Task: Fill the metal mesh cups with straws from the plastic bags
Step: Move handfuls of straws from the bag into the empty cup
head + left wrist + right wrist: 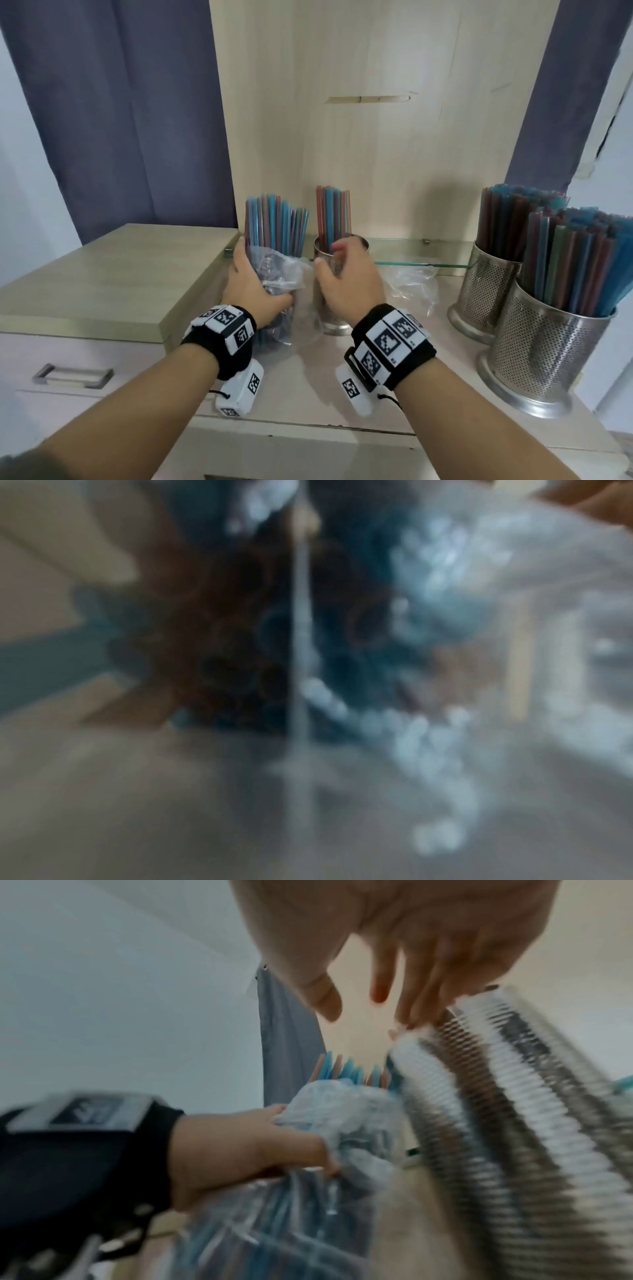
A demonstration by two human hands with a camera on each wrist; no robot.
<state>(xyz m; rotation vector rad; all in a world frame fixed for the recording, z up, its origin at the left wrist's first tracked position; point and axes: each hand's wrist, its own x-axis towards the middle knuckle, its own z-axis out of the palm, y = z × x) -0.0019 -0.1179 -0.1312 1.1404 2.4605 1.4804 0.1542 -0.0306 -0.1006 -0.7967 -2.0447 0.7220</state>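
Observation:
My left hand (pixel 262 277) grips a clear plastic bag (pixel 289 270) upright on the counter; blue and red straws (pixel 274 222) stick out of its top. The left wrist view is a blur of straw ends (pixel 253 656) behind crinkled plastic (pixel 445 582). Just right of the bag stands a metal mesh cup (pixel 325 318) with a small bunch of straws (pixel 334 212) in it. My right hand (pixel 329 255) hovers at the cup's near rim, fingers loosely spread and holding nothing. The right wrist view shows that hand (pixel 354 1001) above the mesh cup (pixel 514 1096), and my left hand (pixel 246 1150) round the bag (pixel 346 1118).
Two mesh cups (pixel 486 294) (pixel 548 356) packed with straws stand at the right. An empty plastic bag (pixel 412 281) lies behind the middle cup, under a low glass shelf (pixel 411 255). A raised wooden box (pixel 102 274) borders the left; a drawer handle (pixel 73 375) is below it.

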